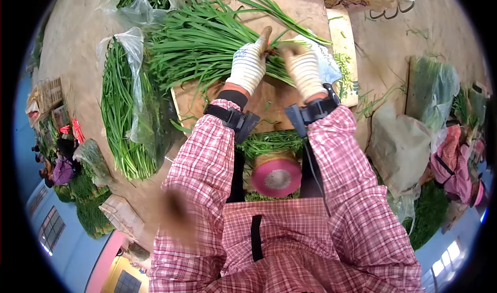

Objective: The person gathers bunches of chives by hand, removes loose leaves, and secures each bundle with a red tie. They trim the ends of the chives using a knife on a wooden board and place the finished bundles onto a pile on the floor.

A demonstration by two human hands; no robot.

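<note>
A large bunch of long, flat green leaves that look like garlic chives (199,42) lies across a wooden board (279,109). My left hand (249,62), in a white glove with dark fingertips, is closed around the bunch near its stem end, thumb raised. On the other side of a small reddish band (271,51) around the stems is my right hand (300,65), also gloved. Its fingers are curled close to the bunch and blurred; what they pinch is hidden. A few loose chives (282,16) lie beyond my hands, and a pale blue-white wrapper (325,60) sits beside the right one.
Chives in clear plastic (127,106) lie on the floor at left, with another bag (142,0) behind. Cut scraps (344,68) litter the board's right edge. A pink-ended roll (277,176) is between my knees. Sacks (398,143) and a person (450,158) are at right.
</note>
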